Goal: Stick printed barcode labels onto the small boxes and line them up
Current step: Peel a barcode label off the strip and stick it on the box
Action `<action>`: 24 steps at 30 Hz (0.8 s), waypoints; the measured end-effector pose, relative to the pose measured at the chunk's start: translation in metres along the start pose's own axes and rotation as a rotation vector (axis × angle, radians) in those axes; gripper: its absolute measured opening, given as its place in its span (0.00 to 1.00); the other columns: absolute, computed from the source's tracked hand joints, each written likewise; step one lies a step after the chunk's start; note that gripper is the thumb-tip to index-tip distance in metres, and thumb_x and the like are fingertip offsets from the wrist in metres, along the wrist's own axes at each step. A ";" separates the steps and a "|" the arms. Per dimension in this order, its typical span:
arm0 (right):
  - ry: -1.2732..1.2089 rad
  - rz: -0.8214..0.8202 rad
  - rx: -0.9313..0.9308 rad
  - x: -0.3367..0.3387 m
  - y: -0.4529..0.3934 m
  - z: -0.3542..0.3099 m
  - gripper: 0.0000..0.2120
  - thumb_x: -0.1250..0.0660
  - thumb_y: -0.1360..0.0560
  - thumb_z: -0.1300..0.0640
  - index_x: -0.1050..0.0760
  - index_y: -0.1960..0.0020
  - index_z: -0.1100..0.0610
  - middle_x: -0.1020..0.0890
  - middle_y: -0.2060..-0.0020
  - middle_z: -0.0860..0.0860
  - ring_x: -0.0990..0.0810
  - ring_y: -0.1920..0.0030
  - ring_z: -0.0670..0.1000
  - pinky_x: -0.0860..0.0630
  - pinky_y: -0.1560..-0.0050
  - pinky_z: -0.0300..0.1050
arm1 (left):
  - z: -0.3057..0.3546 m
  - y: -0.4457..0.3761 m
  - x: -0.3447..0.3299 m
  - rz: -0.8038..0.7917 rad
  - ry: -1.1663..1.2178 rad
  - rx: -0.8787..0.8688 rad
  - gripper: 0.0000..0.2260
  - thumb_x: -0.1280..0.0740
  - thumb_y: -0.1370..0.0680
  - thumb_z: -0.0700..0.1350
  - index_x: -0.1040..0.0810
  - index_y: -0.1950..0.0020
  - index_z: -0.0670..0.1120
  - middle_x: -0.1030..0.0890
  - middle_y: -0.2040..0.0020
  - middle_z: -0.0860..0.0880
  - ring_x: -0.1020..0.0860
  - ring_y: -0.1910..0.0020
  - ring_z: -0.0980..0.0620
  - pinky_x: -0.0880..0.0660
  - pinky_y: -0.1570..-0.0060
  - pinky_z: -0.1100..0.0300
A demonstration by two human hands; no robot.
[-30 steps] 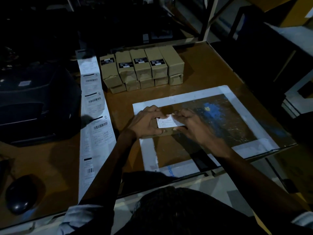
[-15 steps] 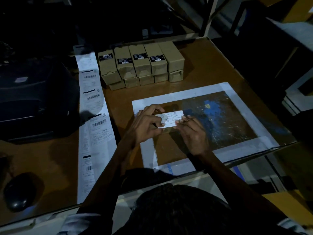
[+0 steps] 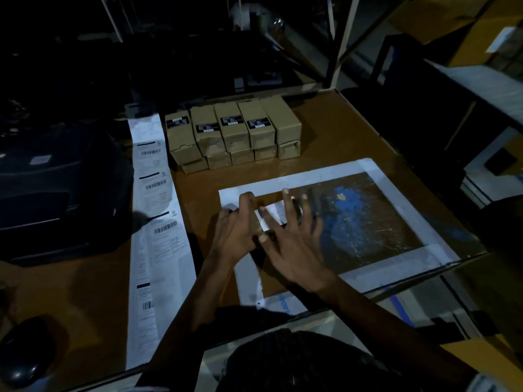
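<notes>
White label pressed flat on a small box, both on the taped mat near its left edge. Right hand spread wide, straight fingers smoothing the label down. Left hand curled against the box's left side, probably steadying it; too dim to be sure. Sticking step, nearly done. Next: firm rub to the corners, then over to the stacked boxes beyond the mat. Label strip left of the mat.
</notes>
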State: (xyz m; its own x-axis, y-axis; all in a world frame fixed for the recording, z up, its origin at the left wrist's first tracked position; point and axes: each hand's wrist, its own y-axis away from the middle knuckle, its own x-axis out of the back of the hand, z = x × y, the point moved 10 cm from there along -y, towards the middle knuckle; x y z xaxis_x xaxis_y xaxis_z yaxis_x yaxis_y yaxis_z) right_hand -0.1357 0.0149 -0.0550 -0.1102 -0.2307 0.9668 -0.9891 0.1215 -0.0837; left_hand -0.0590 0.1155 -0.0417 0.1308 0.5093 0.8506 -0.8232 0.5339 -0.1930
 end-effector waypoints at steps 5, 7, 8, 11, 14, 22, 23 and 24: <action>0.045 0.055 -0.252 0.009 -0.005 0.052 0.27 0.62 0.20 0.32 0.54 0.21 0.32 0.72 0.22 0.52 0.71 0.22 0.64 0.59 0.28 0.74 | -0.016 -0.001 -0.007 -0.072 0.053 0.169 0.42 0.22 0.32 0.59 0.46 0.29 0.54 0.19 0.43 0.47 0.18 0.49 0.44 0.22 0.57 0.56; 0.005 0.055 -0.320 0.006 -0.005 0.056 0.27 0.59 0.20 0.33 0.56 0.21 0.32 0.73 0.22 0.53 0.72 0.23 0.64 0.61 0.28 0.74 | -0.015 -0.001 -0.007 -0.064 0.054 0.170 0.43 0.23 0.32 0.60 0.46 0.28 0.54 0.19 0.41 0.46 0.19 0.48 0.45 0.22 0.56 0.55; -0.003 0.045 -0.299 0.003 -0.003 0.046 0.28 0.59 0.20 0.33 0.56 0.21 0.32 0.73 0.22 0.53 0.73 0.23 0.63 0.62 0.28 0.73 | -0.015 0.000 -0.008 -0.060 0.046 0.165 0.42 0.23 0.32 0.59 0.46 0.28 0.54 0.19 0.43 0.46 0.19 0.48 0.44 0.22 0.55 0.53; 0.009 -0.008 -0.124 -0.009 0.004 0.004 0.29 0.61 0.21 0.31 0.56 0.21 0.32 0.73 0.22 0.51 0.74 0.24 0.61 0.63 0.28 0.71 | -0.013 0.000 -0.006 -0.037 0.023 0.134 0.36 0.25 0.29 0.54 0.45 0.31 0.55 0.18 0.49 0.45 0.18 0.54 0.43 0.22 0.56 0.51; 0.056 0.000 -0.121 -0.002 -0.002 0.020 0.29 0.64 0.22 0.31 0.56 0.21 0.31 0.70 0.21 0.53 0.72 0.22 0.62 0.63 0.27 0.71 | -0.018 0.000 -0.008 -0.039 0.030 0.165 0.38 0.23 0.31 0.56 0.45 0.31 0.56 0.18 0.47 0.46 0.18 0.53 0.45 0.22 0.57 0.54; 0.012 0.005 -0.340 0.005 -0.006 0.062 0.26 0.58 0.19 0.33 0.58 0.22 0.31 0.71 0.22 0.55 0.71 0.23 0.64 0.60 0.27 0.74 | -0.018 -0.002 -0.007 -0.044 0.037 0.171 0.41 0.22 0.33 0.61 0.44 0.31 0.55 0.19 0.46 0.49 0.19 0.51 0.48 0.29 0.64 0.60; 0.006 0.004 -0.336 0.004 -0.002 0.052 0.27 0.57 0.19 0.34 0.58 0.21 0.32 0.72 0.22 0.55 0.72 0.23 0.64 0.62 0.27 0.73 | -0.019 -0.003 -0.007 -0.047 0.031 0.172 0.40 0.22 0.33 0.60 0.44 0.30 0.54 0.19 0.47 0.49 0.19 0.52 0.47 0.28 0.63 0.59; 0.003 0.000 -0.319 0.002 0.000 0.038 0.27 0.56 0.18 0.34 0.58 0.21 0.32 0.72 0.22 0.55 0.72 0.23 0.63 0.65 0.28 0.71 | -0.019 -0.003 -0.007 -0.049 0.027 0.173 0.39 0.23 0.32 0.57 0.43 0.30 0.53 0.19 0.49 0.48 0.19 0.54 0.46 0.27 0.61 0.57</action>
State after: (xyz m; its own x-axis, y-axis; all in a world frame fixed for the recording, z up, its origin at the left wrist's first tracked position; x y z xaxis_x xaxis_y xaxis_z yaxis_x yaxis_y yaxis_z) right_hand -0.1399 -0.0220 -0.0624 -0.1091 -0.2279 0.9676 -0.9085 0.4178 -0.0040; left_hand -0.0465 0.1230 -0.0564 0.1862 0.5044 0.8432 -0.8978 0.4360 -0.0625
